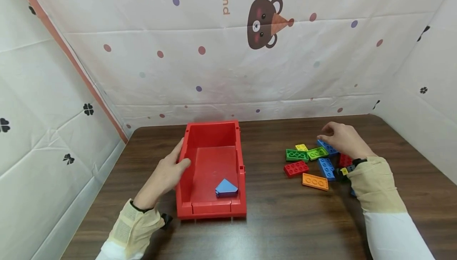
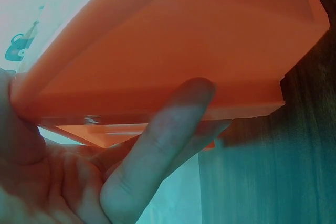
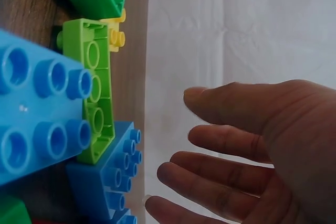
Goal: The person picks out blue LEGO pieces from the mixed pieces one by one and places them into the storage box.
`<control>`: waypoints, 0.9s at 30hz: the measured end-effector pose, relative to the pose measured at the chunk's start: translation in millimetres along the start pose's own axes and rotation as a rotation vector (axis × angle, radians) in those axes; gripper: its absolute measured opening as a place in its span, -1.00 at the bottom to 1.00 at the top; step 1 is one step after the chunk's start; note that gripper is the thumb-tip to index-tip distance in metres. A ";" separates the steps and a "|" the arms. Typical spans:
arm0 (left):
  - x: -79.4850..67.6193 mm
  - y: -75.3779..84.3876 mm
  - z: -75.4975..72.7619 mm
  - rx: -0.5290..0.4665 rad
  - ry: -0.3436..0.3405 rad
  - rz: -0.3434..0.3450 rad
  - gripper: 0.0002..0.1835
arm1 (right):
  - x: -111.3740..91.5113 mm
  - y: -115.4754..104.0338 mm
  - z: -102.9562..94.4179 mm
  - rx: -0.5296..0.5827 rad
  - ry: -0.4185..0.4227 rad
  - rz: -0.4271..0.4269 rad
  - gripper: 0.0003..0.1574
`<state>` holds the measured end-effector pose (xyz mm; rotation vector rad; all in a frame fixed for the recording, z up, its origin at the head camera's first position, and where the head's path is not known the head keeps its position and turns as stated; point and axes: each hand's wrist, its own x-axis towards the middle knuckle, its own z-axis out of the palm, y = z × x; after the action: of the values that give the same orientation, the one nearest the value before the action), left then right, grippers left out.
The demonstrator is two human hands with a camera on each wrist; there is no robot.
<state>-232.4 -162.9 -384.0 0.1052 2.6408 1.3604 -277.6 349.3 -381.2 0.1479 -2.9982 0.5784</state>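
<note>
My left hand (image 1: pixel 166 174) grips the left wall of a red plastic bin (image 1: pixel 214 156), its thumb along the rim; the left wrist view shows the thumb and fingers on either side of that wall (image 2: pixel 157 51). A blue building brick with a sloped, triangular-looking top (image 1: pixel 226 187) lies inside the bin near its front. My right hand (image 1: pixel 344 139) hovers over the far side of a loose brick pile, next to a blue brick (image 1: pixel 327 147). In the right wrist view its fingers are loosely bent and hold nothing, with a light green brick (image 3: pixel 94 90) to their left.
Around the pile lie a dark green brick (image 1: pixel 297 155), a yellow brick (image 1: pixel 301 147), red bricks (image 1: pixel 296 169), an orange brick (image 1: pixel 315 182) and another blue brick (image 1: pixel 326 168). The right forearm partly hides the pile. A printed white sheet (image 1: pixel 228 73) rises behind the dark wooden table (image 1: pixel 271 228).
</note>
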 end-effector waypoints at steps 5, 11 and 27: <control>0.0 0.4 -0.1 -0.006 -0.001 0.002 -0.15 | 0.8 3.4 1.9 -0.009 -0.011 0.012 -0.50; 0.2 0.1 -0.1 -0.007 0.000 0.004 -0.15 | 2.3 7.9 5.1 -0.013 -0.035 0.031 -0.49; 0.5 0.8 -0.1 0.001 0.001 0.005 -0.15 | 6.0 12.7 11.0 -0.012 -0.083 0.079 -0.49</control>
<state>-232.9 -162.4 -383.3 0.1109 2.6433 1.3614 -285.6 356.4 -395.4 0.0541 -3.0993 0.5760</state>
